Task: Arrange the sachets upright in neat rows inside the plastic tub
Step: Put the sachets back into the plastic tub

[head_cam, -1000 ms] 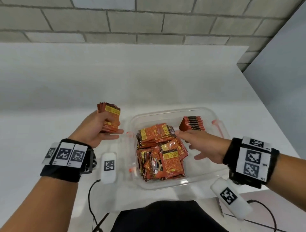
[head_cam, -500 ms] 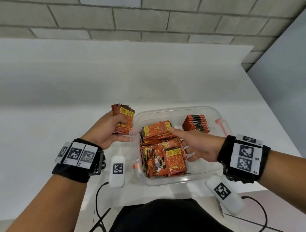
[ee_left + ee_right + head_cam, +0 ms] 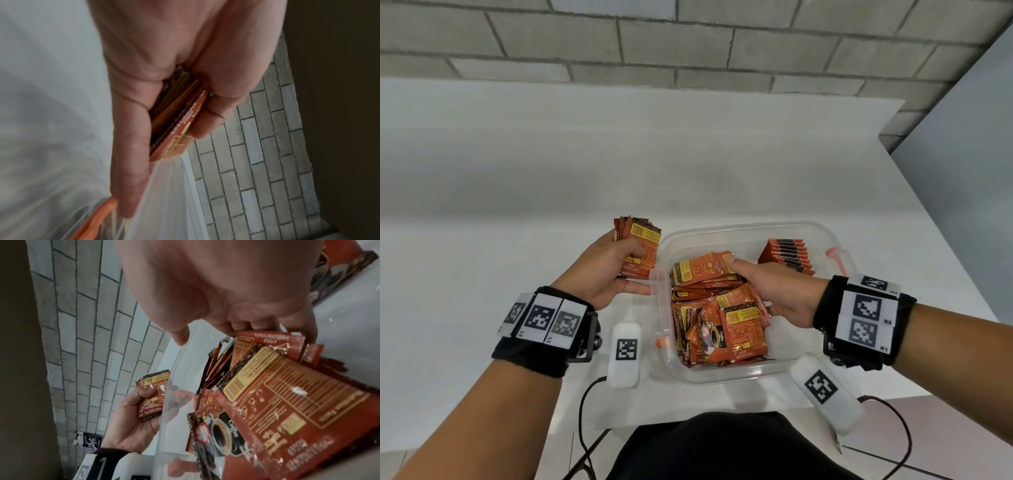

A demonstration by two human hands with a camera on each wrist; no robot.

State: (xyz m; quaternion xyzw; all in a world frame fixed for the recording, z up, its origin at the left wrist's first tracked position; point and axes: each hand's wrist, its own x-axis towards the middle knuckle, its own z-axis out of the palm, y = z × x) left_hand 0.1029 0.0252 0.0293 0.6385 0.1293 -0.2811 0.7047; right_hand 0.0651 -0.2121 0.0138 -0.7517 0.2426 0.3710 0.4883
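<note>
Two hands work at the clear plastic tub (image 3: 835, 246) on the white desk (image 3: 517, 240). The left hand (image 3: 602, 270), just outside the tub's left wall, has its grip clenched round a squared stack of coffee sachets (image 3: 638, 250). The right hand (image 3: 774, 287) is inside the tub, thumb and fingers pinching the top of the loose heap of sachets (image 3: 719, 318) lying flat along the left side. One short upright row (image 3: 789, 255) stands at the tub's far right corner. Likely trouble: the glossy packets could slip and fan out of the pinch, the left stack could lose its alignment, or that leaning row could topple while the heap is disturbed.
</note>
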